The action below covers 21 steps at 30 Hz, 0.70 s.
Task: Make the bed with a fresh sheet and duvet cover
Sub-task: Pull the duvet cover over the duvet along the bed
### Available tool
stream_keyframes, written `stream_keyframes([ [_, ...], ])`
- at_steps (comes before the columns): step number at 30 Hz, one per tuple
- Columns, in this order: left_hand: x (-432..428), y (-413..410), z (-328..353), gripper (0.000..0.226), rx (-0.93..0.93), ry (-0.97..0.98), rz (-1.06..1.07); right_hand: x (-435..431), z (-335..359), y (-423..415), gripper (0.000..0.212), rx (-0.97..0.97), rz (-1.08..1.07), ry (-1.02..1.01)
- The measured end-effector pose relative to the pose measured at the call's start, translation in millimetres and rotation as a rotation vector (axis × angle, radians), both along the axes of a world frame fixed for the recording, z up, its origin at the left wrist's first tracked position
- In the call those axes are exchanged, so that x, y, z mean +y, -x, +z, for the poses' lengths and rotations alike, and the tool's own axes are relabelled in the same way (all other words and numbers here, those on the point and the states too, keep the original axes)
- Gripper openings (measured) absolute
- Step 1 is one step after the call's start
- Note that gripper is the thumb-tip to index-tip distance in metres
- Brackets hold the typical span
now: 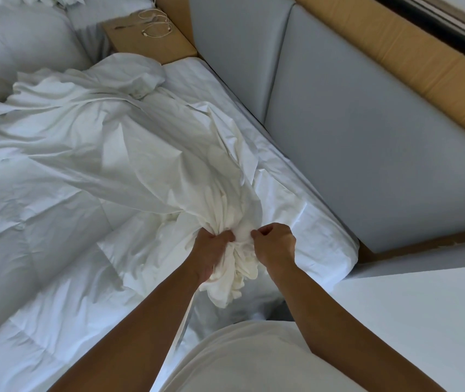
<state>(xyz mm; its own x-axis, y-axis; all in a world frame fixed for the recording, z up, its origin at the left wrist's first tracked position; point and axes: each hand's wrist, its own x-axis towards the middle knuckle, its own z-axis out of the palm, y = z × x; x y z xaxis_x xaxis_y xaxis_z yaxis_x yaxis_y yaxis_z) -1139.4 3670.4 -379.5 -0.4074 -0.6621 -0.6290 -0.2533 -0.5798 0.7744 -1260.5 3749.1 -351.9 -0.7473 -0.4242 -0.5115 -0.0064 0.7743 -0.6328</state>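
A white duvet cover (129, 137) lies crumpled across the bed, gathered into a bunch near the bed's corner. My left hand (211, 250) grips the left side of the bunch, with folds hanging below it. My right hand (275, 243) pinches the bunch from the right, a hand's width away. Under the cover lies a quilted white duvet (27, 236). The mattress (310, 222) wears a white fitted sheet along the right edge.
A grey padded headboard (367, 123) runs along the right of the bed, framed in tan wood. A wooden bedside table (146, 38) with a coiled white cable stands at the back. A second bed with white bedding (21, 46) lies at the upper left.
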Motion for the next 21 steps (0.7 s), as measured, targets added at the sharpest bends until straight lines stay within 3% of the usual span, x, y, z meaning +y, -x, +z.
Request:
stream_keyframes([
  [4, -3, -2, 1, 0.024, 0.010, -0.009, -0.022, -4, 7, -17, 0.019, 0.050, 0.177, 0.058],
  [10, -11, -15, 2, 0.023, 0.118, -0.121, -0.014, -4, 19, -20, 0.014, -0.095, 0.383, 0.126],
  [14, -14, -15, 7, 0.025, 0.204, -0.210, 0.010, 1, 19, -36, 0.012, 0.021, 0.483, 0.160],
  [17, -20, -12, 8, 0.017, 0.175, -0.192, -0.045, 2, 16, -46, 0.011, -0.003, 0.470, 0.267],
  [19, -23, -11, 5, 0.009, 0.129, -0.158, -0.045, 3, 14, -46, 0.012, -0.103, 0.439, 0.319],
  [21, -24, -11, 3, 0.015, 0.121, -0.126, -0.019, 3, 13, -39, 0.009, -0.228, 0.310, 0.375],
])
